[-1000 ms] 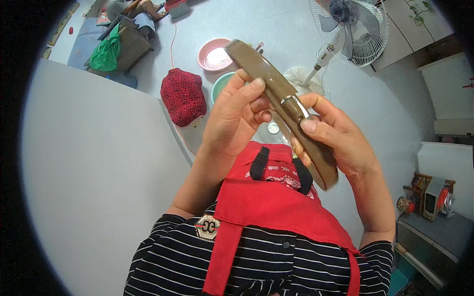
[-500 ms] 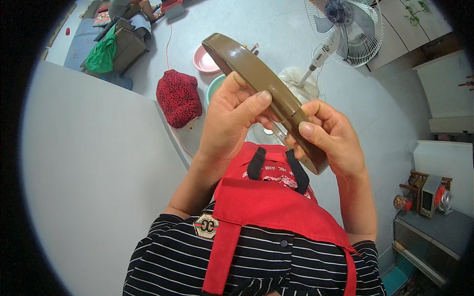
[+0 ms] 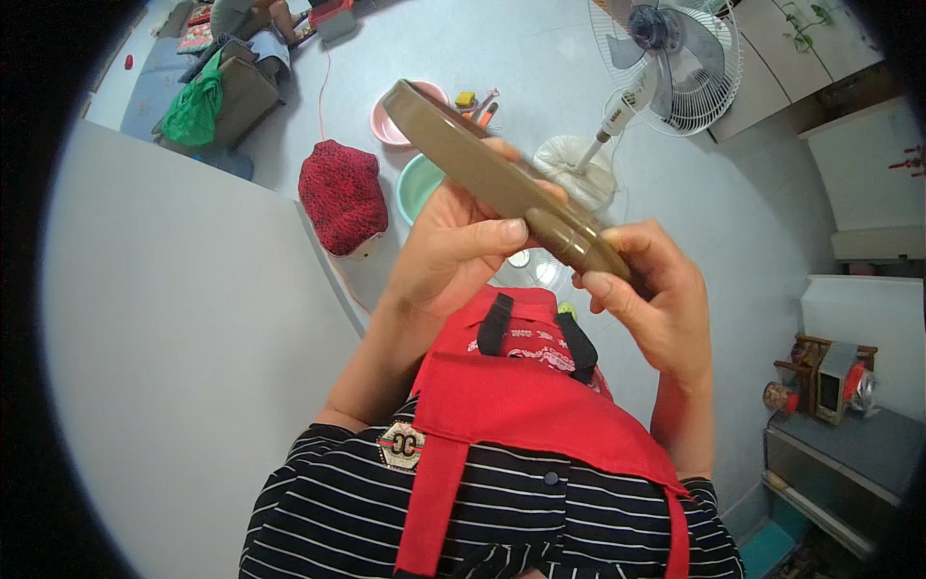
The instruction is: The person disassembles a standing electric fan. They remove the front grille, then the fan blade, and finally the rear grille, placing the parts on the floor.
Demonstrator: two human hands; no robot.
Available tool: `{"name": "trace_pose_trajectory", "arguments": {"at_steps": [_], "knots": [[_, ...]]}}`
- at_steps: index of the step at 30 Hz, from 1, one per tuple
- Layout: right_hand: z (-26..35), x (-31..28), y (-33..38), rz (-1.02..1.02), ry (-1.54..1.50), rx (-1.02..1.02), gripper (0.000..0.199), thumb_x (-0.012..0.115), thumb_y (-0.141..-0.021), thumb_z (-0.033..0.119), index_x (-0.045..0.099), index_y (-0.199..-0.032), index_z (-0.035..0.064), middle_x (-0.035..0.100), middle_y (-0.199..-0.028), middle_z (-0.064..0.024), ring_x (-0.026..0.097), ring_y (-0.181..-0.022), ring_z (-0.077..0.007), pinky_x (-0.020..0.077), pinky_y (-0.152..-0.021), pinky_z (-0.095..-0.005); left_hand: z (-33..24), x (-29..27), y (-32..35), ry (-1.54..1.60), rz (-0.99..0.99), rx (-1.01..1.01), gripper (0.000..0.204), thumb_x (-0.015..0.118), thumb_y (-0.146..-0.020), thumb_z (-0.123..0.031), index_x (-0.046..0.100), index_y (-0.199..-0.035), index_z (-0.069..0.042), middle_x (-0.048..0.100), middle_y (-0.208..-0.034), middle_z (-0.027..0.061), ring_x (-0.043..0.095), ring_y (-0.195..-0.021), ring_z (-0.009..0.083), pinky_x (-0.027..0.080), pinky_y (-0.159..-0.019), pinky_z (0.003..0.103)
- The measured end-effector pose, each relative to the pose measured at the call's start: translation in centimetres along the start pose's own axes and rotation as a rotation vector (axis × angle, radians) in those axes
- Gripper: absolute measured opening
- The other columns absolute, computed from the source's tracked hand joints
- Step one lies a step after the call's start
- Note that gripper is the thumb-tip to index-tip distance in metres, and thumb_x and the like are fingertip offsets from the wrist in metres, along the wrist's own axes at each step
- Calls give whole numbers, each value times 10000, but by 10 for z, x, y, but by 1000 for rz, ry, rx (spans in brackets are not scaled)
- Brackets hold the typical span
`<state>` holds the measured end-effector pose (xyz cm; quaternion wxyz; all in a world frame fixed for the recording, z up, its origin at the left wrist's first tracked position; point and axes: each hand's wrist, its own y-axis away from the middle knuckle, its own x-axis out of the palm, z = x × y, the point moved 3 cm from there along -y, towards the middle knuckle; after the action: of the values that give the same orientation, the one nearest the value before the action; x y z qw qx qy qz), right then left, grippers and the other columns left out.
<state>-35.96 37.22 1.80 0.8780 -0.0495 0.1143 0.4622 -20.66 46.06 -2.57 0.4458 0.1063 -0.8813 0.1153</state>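
Note:
A glossy brown band, curved like a rim or hoop and seen nearly edge-on, slants across the middle of the view, held up in front of my chest. My left hand is closed around its middle, the thumb on the near face and the fingertips showing past the far edge. At the lower right end, near a seam, my right hand pinches it between thumb and curled fingers. The inner side is mostly hidden.
On the floor stand a pink basin, a green basin, a red-and-black patterned bundle and a standing fan. A pale wire grille lies below my hands. A white panel fills the left side.
The band has tipped flatter and swung slightly left at its upper end. My left fingers have come round its far edge; my right hand has shifted down the end a little.

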Motion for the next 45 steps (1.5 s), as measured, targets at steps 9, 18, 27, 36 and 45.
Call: {"name": "trace_pose_trajectory", "arguments": {"at_steps": [9, 18, 27, 36, 45], "knots": [[-1, 2, 25, -198, 807, -747, 234, 667, -653, 126, 599, -876, 149, 619, -809, -3, 597, -674, -154, 412, -577, -273, 2, -15, -14, -124, 558, 190, 166, 664, -686, 89, 644, -747, -64, 588, -990, 127, 537, -1005, 254, 430, -866, 332], [-8, 8, 36, -270, 1073, -738, 247, 694, -612, 121, 615, -820, 228, 618, -909, -6, 588, -802, -179, 410, -655, -286, -3, -15, -6, -466, 645, 152, 137, 682, -735, -87, 605, -622, -76, 600, -838, 79, 540, -881, 209, 439, -755, 286], [-4, 6, 35, -281, 1064, -718, 198, 699, -594, 111, 620, -766, 171, 621, -886, -15, 596, -787, -179, 415, -654, -288, 3, -17, -2, -469, 490, 98, 226, 642, -748, -183, 565, -557, -91, 601, -816, 81, 543, -860, 216, 439, -754, 313], [-14, 13, 40, -353, 1027, -691, 157, 650, -600, 158, 636, -756, 150, 621, -871, -7, 588, -757, -164, 397, -626, -273, 8, -18, 7, -499, 467, 132, 420, 518, -865, -371, 561, -549, -98, 588, -832, 96, 516, -893, 253, 396, -824, 364], [-6, 11, 39, -379, 1097, -703, 128, 643, -616, 162, 605, -736, 141, 621, -881, 15, 579, -787, -149, 379, -658, -272, 2, -16, 3, -392, 500, 194, 239, 633, -767, -142, 552, -548, -90, 575, -850, 87, 528, -899, 236, 428, -805, 336]]}}
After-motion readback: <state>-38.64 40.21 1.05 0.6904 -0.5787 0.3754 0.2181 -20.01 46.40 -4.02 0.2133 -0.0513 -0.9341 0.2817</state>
